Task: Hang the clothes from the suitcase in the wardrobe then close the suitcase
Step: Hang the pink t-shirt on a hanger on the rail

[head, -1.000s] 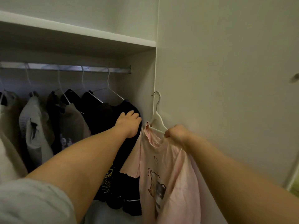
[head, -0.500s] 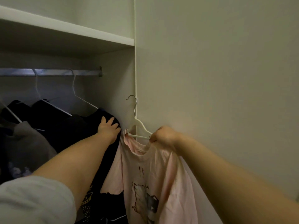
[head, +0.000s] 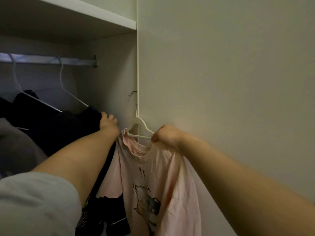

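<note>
The right hand [head: 163, 135] grasps the right shoulder of a white hanger [head: 144, 124] carrying the pink T-shirt [head: 153, 176]. It holds the hanger near the wardrobe's right edge, below the rail [head: 51, 59], presumably ready to hook it on. The left hand [head: 109, 123], fingers extended and gripping nothing, presses the dark clothes [head: 59, 130] leftward to open a gap (they crowd the rail's right end). A shelf [head: 85, 12] sits close above, and the side panel [head: 115, 74] narrows the approach. The suitcase is out of view.

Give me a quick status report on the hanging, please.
Left hand presses the dark clothes. Right hand grip on hanger and pink shirt. Hanger not yet on rail. Dark clothes close on its left.
</note>
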`<action>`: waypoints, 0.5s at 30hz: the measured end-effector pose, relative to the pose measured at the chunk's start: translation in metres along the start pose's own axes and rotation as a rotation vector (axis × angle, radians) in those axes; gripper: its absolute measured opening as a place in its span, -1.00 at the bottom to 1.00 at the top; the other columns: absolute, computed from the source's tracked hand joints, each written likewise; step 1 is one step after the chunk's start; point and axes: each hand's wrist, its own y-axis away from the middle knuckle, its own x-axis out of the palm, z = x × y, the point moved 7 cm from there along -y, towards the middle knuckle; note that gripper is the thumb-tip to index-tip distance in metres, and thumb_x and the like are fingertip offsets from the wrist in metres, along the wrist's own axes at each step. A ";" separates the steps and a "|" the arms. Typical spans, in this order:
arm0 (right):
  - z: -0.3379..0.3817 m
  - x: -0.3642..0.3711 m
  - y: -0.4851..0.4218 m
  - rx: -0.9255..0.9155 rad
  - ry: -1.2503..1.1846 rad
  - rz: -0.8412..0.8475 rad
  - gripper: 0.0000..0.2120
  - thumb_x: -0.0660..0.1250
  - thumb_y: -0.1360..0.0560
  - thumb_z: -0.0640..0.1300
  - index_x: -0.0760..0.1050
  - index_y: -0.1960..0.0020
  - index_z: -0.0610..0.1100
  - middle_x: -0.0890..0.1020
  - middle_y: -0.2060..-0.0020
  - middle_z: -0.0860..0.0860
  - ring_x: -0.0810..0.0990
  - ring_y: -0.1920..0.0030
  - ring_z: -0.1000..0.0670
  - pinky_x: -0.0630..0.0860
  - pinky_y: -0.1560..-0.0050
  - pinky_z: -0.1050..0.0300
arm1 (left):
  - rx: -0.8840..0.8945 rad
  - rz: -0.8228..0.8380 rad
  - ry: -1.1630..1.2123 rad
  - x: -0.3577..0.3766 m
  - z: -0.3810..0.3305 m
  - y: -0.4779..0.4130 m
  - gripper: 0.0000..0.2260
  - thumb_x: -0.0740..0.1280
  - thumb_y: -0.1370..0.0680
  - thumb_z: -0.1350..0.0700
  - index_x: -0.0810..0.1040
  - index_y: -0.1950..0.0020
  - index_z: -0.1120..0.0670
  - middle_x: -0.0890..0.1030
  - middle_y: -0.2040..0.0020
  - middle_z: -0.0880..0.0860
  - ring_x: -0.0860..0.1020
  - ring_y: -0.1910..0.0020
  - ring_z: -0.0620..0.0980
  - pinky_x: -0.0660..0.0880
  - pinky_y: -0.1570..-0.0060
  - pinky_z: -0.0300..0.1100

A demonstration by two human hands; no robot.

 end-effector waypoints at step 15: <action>0.041 0.021 -0.024 -0.125 -0.012 -0.061 -0.70 0.24 -0.51 -0.27 0.50 -0.20 -0.39 0.58 -0.09 -0.28 0.57 -0.03 -0.21 0.50 0.02 0.04 | 0.019 -0.200 0.302 0.011 0.059 0.042 -0.72 0.12 -0.60 0.00 0.48 -0.24 0.03 0.54 -0.24 0.07 0.50 -0.23 0.06 0.30 -0.20 -0.08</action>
